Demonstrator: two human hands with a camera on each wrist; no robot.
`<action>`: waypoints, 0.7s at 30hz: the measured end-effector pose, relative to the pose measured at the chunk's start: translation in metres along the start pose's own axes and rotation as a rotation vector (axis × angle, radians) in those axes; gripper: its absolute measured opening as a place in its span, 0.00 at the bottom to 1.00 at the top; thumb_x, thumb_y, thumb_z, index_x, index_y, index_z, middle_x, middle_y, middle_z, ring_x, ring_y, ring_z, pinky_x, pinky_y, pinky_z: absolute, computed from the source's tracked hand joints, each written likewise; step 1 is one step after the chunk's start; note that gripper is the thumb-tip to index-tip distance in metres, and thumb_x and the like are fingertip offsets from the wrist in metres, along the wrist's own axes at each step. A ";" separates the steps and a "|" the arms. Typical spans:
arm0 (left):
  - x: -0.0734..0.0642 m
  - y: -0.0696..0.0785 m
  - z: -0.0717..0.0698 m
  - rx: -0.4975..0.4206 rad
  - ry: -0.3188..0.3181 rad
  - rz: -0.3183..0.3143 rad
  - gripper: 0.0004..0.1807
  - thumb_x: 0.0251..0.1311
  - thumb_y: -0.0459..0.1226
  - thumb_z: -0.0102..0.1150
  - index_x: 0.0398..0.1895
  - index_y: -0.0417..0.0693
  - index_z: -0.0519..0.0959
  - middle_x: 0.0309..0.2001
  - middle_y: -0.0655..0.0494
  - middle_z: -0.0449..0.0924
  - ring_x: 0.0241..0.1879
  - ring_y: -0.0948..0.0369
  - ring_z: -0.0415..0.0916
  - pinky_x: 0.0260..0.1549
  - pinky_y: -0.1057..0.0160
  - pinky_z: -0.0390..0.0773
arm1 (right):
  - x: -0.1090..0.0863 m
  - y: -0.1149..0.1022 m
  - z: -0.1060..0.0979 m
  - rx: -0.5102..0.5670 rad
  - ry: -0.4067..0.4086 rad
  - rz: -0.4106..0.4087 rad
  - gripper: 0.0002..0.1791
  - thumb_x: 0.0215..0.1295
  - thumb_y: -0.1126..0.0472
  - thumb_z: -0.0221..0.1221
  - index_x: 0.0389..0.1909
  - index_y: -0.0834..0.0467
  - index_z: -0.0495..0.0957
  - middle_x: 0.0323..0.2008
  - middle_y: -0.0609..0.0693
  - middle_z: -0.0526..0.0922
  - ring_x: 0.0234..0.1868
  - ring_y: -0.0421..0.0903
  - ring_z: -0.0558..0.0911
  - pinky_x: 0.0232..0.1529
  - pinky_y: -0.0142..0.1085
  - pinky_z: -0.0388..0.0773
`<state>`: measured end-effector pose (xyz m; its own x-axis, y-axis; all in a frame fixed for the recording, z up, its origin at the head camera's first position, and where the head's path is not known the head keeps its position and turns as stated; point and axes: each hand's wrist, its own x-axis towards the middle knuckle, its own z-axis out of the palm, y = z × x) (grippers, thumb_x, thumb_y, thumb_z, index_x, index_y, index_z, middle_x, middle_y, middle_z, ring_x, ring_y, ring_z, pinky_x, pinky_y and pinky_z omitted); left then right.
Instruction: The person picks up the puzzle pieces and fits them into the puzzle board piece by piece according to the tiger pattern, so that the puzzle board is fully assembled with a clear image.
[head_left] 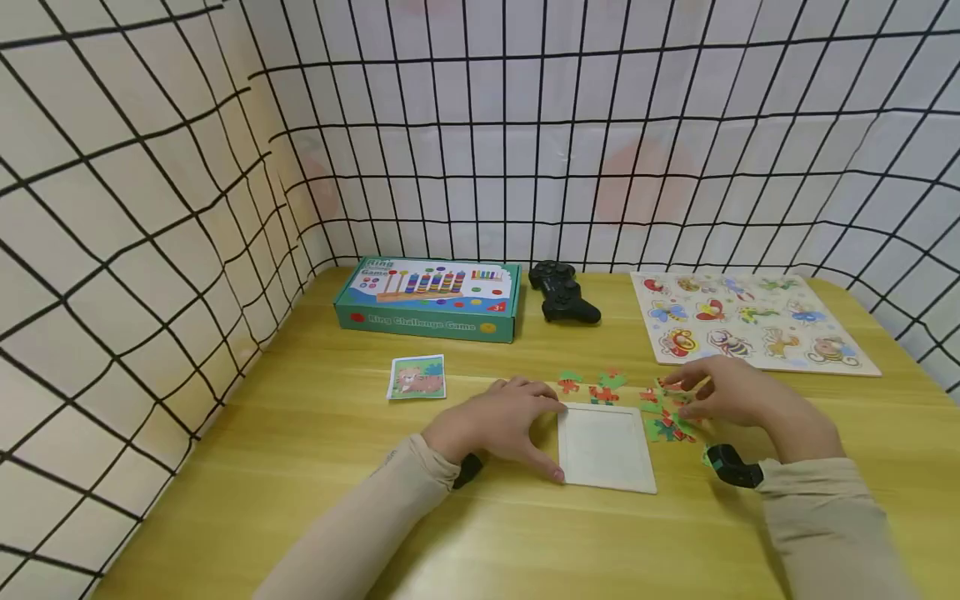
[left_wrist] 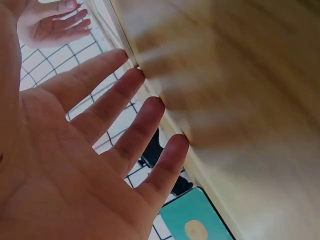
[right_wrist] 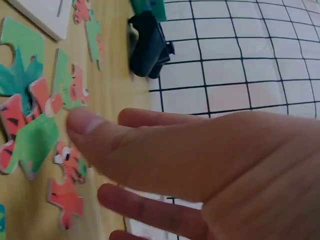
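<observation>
Perhaps a careless sweep could have scattered the overlapping puzzle pieces (head_left: 670, 428), loose beside the white tray (head_left: 607, 448) (some lay beyond it). The right hand (head_left: 733, 393) hung over them, unclenched and apparently empty; the left hand (head_left: 504, 419), fingers spread, touched the tray's left edge.

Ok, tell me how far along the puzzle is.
Looks done: the pieces lie spread out beside the tray. In hand: the left hand is at the tray's edge; the right hand is at the pieces. Remaining: seemingly all the fitting, since no piece sits in the tray.
</observation>
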<state>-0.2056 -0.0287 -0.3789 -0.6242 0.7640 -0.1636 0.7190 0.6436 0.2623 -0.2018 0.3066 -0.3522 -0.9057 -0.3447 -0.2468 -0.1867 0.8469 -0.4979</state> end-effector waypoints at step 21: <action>0.003 0.007 0.002 0.056 -0.009 -0.027 0.49 0.48 0.72 0.64 0.72 0.60 0.70 0.70 0.60 0.66 0.64 0.56 0.62 0.66 0.48 0.61 | 0.020 -0.005 0.020 -0.100 0.070 -0.123 0.19 0.67 0.58 0.66 0.54 0.65 0.83 0.42 0.53 0.82 0.34 0.45 0.74 0.33 0.40 0.73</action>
<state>-0.2020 -0.0220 -0.3800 -0.6410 0.7466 -0.1782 0.7182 0.6653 0.2039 -0.2116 0.2869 -0.3713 -0.8975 -0.4218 -0.1286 -0.3314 0.8375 -0.4344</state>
